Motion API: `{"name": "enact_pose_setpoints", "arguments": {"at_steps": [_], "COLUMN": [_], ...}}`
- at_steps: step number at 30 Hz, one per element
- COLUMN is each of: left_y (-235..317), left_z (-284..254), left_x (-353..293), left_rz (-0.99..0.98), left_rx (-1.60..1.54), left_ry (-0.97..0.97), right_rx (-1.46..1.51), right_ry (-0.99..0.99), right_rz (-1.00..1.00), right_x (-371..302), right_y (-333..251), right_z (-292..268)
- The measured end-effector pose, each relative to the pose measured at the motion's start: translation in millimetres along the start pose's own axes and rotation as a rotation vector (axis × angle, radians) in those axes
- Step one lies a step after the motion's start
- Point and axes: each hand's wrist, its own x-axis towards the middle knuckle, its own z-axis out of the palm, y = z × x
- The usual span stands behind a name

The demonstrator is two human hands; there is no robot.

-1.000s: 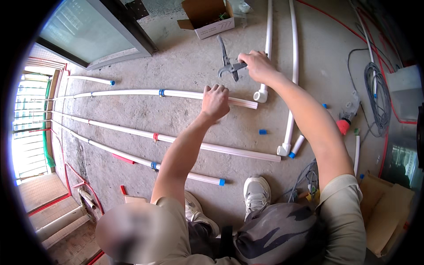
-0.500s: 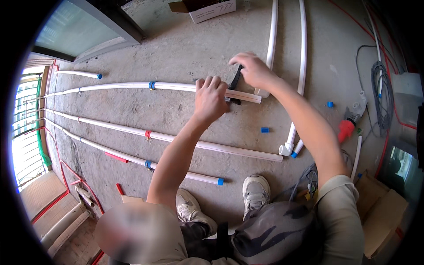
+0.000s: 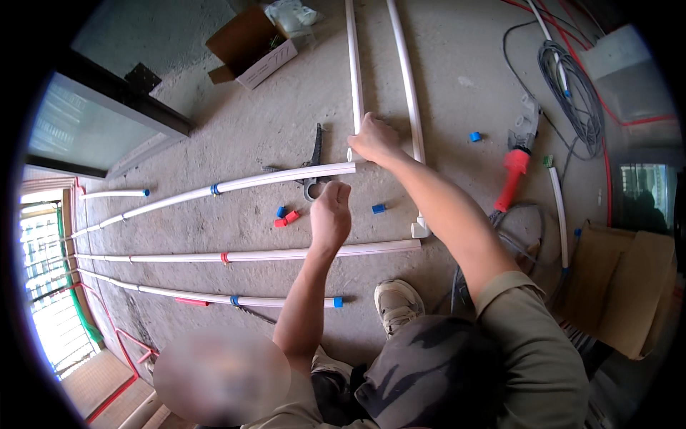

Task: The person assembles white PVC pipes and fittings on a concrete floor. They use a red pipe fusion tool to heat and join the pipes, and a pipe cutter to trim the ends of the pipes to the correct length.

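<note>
My right hand (image 3: 375,139) is closed around the lower end of a long white pipe (image 3: 352,64), where a white elbow fitting (image 3: 350,154) partly shows below the fingers. My left hand (image 3: 331,214) is curled into a fist just below the cut end of another white pipe (image 3: 286,176). Whatever the fist holds, if anything, is hidden. A black pipe cutter (image 3: 316,146) lies on the floor, crossed by that second pipe; its rounded head (image 3: 311,190) shows beside my left hand.
Two more white pipes (image 3: 379,248) (image 3: 286,301) run leftward nearer my shoes. Small blue fittings (image 3: 378,209) and a red fitting (image 3: 287,219) lie on the concrete. A red-handled tool (image 3: 511,179), a grey cable coil (image 3: 572,100) and a cardboard box (image 3: 614,286) are at right; another open box (image 3: 264,61) stands far off.
My left hand has let go of the horizontal pipe and dropped below its end. My right hand has left the cutter's area and taken hold of the elbowed pipe. The view has shifted.
</note>
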Motion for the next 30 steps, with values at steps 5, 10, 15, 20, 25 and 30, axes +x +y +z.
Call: {"name": "enact_pose_setpoints", "arguments": {"at_steps": [5, 10, 15, 20, 25, 30], "left_y": [47, 73, 58, -4, -48, -62], "left_z": [9, 2, 3, 8, 50, 64], "left_x": [-30, -24, -25, -50, -20, 19], "left_rz": [0.044, -0.487, -0.575, -0.623, -0.723, -0.749], "left_rx": [-0.101, -0.681, -0.961, -0.841, -0.798, -0.872], "left_ry": [-0.033, -0.203, -0.077, -0.035, -0.105, -0.119], "right_rx": [0.340, 0.958, 1.288, 1.417, 1.394, 1.521], "right_ry": [0.017, -0.508, -0.268, -0.318, -0.342, -0.570], "right_rz": [0.018, 0.061, -0.007, 0.043, 0.107, 0.223], "right_x": [-21, -55, -110, -137, -120, -92], "right_y": [14, 43, 24, 2, 6, -20], "right_z": [-46, -96, -97, -76, -67, -90]}}
